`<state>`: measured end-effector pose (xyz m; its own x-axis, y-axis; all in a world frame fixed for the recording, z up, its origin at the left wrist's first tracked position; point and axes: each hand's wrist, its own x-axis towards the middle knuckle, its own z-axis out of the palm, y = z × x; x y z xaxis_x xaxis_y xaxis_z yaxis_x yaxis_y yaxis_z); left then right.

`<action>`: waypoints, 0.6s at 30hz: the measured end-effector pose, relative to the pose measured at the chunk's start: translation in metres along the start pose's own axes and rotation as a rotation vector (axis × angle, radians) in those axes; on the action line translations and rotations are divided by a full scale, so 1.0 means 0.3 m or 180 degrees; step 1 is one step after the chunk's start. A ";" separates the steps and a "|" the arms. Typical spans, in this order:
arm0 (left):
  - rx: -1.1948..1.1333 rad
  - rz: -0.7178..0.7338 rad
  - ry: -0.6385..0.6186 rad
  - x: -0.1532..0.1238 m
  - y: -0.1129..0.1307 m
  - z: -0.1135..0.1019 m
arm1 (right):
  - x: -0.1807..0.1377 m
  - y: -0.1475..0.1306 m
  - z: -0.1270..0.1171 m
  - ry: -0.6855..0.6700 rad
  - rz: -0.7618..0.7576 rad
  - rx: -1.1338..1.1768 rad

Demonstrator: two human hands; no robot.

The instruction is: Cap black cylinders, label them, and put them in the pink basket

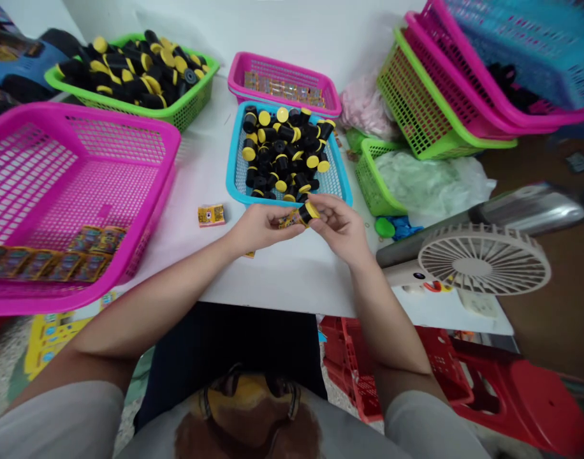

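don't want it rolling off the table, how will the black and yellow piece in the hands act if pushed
The black and yellow piece looks cylindrical, so it would probably roll if laid sideways. Its plastic-looking body seems stiff. It's likely light, as the right hand pinches it.

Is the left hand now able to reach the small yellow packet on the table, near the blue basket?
Probably yes: the packet lies close by on the table, nothing visible between; but the left hand may first need to release its printed piece.
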<state>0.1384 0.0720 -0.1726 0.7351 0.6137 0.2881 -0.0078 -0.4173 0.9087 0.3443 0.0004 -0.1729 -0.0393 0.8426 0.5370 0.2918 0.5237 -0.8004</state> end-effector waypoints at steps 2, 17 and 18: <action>-0.0219 -0.0050 0.0142 0.003 -0.004 0.008 | -0.001 -0.004 0.014 -0.0021 -0.0369 -0.0392; -0.1551 -0.0092 -0.0211 -0.004 -0.011 0.052 | -0.062 0.034 0.077 0.0048 -0.1450 -0.2984; -0.1439 -0.0052 -0.0223 -0.007 -0.014 0.055 | -0.066 0.042 0.077 -0.0002 -0.1447 -0.3059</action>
<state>0.1480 0.0614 -0.1819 0.7815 0.5645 0.2656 -0.2794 -0.0638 0.9580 0.3266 -0.0069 -0.1997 -0.3348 0.5930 0.7324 0.8821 0.4706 0.0221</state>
